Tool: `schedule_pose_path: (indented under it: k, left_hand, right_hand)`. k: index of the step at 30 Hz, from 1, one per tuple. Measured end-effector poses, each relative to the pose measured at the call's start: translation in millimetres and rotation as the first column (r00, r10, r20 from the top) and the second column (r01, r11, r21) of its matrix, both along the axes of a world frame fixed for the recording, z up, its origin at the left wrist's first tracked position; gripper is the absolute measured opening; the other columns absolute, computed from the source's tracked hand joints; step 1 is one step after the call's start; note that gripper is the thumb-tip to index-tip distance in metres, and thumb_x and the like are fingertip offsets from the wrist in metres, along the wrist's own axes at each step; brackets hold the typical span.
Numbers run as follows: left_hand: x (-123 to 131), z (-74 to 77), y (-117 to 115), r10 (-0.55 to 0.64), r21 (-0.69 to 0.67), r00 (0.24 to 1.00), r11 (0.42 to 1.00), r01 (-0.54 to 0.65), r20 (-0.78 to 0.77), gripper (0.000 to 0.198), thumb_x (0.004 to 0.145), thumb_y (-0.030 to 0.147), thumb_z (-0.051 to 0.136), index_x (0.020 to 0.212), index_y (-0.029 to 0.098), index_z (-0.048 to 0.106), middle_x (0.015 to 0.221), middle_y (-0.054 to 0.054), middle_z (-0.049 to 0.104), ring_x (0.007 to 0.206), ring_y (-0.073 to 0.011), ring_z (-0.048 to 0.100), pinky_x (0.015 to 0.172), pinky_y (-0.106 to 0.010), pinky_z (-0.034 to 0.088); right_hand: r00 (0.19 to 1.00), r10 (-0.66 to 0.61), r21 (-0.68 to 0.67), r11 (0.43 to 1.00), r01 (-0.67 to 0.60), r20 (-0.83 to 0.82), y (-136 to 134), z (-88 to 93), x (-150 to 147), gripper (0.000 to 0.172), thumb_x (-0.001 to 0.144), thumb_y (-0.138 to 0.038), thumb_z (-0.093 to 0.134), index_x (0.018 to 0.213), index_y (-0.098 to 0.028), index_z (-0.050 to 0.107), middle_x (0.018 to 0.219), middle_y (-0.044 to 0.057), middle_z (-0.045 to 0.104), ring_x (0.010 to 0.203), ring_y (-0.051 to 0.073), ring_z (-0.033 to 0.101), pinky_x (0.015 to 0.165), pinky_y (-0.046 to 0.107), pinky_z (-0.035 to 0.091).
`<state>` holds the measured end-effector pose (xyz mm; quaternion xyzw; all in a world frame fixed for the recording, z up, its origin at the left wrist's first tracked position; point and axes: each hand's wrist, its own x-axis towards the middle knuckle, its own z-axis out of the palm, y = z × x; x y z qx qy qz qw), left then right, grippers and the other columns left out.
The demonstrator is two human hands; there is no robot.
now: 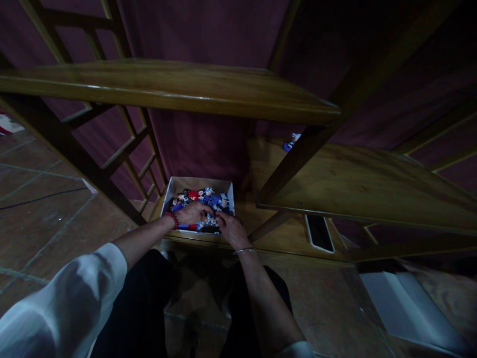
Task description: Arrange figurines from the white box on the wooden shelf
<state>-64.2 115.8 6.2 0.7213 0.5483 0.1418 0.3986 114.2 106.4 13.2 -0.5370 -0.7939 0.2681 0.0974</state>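
Head view: figurines [214, 199] lie at mixed angles in the box [199, 184], whose long axis runs 9 to 3 o'clock. Left hand [194, 213] and right hand [231, 231] have curled grips, contents indiscernible. Lower shelf [286, 236]: front edge at 6 o'clock, bare surface at 3.

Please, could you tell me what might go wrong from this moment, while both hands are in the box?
The small figures lie crowded in the box, so the left hand or right hand might push one over the near side.
The upper shelf spans above the box; a hand raised quickly could knock against it.
The phone lies near the low board's front edge, so a stray bump might send it to the floor.
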Motion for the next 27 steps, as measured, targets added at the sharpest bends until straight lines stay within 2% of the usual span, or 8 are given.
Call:
schedule_pose_path:
  k: [3,8,14,17,19,21,24,27]
  left_hand:
    - [2,-1.6,2,0.010,-0.022,0.998,1.000,-0.009,0.058,0.035,0.067,0.018,0.052,0.101,0.016,0.060,0.063,0.000,0.058,0.056,-0.0094,0.049,0.053,-0.019,0.037]
    - [6,-6.2,4,0.025,-0.037,0.992,0.999,-0.021,0.124,0.036,0.066,0.015,0.052,0.102,0.014,0.059,0.065,0.000,0.057,0.057,-0.0087,0.048,0.054,-0.019,0.038]
    - [10,-4.6,0,0.057,-0.079,0.969,0.996,-0.040,0.240,0.035,0.066,0.014,0.052,0.100,0.008,0.058,0.071,-0.003,0.060,0.066,-0.0113,0.053,0.061,-0.022,0.043]
    - [9,-2.9,-1,0.083,-0.105,0.959,0.993,-0.056,0.270,0.037,0.066,0.011,0.050,0.102,0.008,0.056,0.080,-0.006,0.062,0.074,-0.0126,0.056,0.068,-0.024,0.045]
    - [7,-3.1,-1,0.086,-0.057,0.974,0.996,-0.075,0.211,0.033,0.067,0.010,0.048,0.099,0.009,0.058,0.084,-0.006,0.063,0.077,-0.0130,0.056,0.071,-0.024,0.045]
    - [2,-3.8,-1,0.049,0.060,0.996,0.997,-0.053,0.076,0.029,0.068,0.010,0.047,0.093,0.012,0.061,0.086,-0.005,0.063,0.078,-0.0133,0.057,0.073,-0.025,0.044]
    - [-5,-4.3,-3,-0.061,0.250,0.980,0.962,0.108,-0.188,0.024,0.070,0.013,0.049,0.088,0.018,0.064,0.088,-0.003,0.062,0.083,-0.0142,0.055,0.078,-0.025,0.041]
    - [-9,-3.2,-7,-0.158,0.331,0.911,0.897,0.293,-0.380,0.020,0.069,0.019,0.054,0.085,0.021,0.065,0.089,-0.003,0.060,0.088,-0.0153,0.050,0.080,-0.026,0.039]
  right_hand:
    - [0.998,-0.008,-0.051,0.999,0.006,-0.055,2,-3.7,1,0.033,0.083,-0.031,0.037,0.112,-0.026,0.052,0.100,0.003,0.063,0.086,0.015,0.058,0.075,0.023,0.041]
    - [0.984,-0.095,-0.159,0.985,0.071,-0.149,9,-13.2,4,0.035,0.080,-0.030,0.044,0.114,-0.027,0.049,0.092,0.000,0.064,0.071,0.011,0.060,0.067,0.021,0.043]
    - [0.960,-0.122,-0.149,0.985,0.086,-0.252,12,-18.2,7,0.030,0.077,-0.026,0.047,0.105,-0.020,0.056,0.078,0.000,0.066,0.061,0.010,0.059,0.061,0.020,0.044]
    - [0.950,-0.140,-0.189,0.978,0.089,-0.278,11,-15.4,8,0.029,0.077,-0.026,0.047,0.103,-0.018,0.056,0.079,0.001,0.066,0.058,0.009,0.059,0.060,0.020,0.045]
    - [0.948,-0.149,-0.205,0.974,0.092,-0.280,9,-13.5,8,0.028,0.076,-0.027,0.048,0.101,-0.016,0.058,0.081,0.002,0.066,0.058,0.009,0.060,0.060,0.020,0.045]
    - [0.952,-0.160,-0.204,0.973,0.108,-0.260,9,-12.9,8,0.028,0.076,-0.028,0.048,0.099,-0.015,0.058,0.078,0.002,0.066,0.058,0.010,0.060,0.061,0.020,0.045]
    - [0.958,-0.155,-0.189,0.976,0.111,-0.239,9,-15.1,8,0.027,0.076,-0.027,0.047,0.099,-0.016,0.058,0.080,0.002,0.065,0.057,0.009,0.060,0.061,0.020,0.045]
    - [0.965,-0.119,-0.166,0.983,0.082,-0.233,10,-19.5,8,0.026,0.076,-0.026,0.048,0.098,-0.018,0.058,0.092,0.003,0.063,0.054,0.008,0.058,0.059,0.020,0.045]
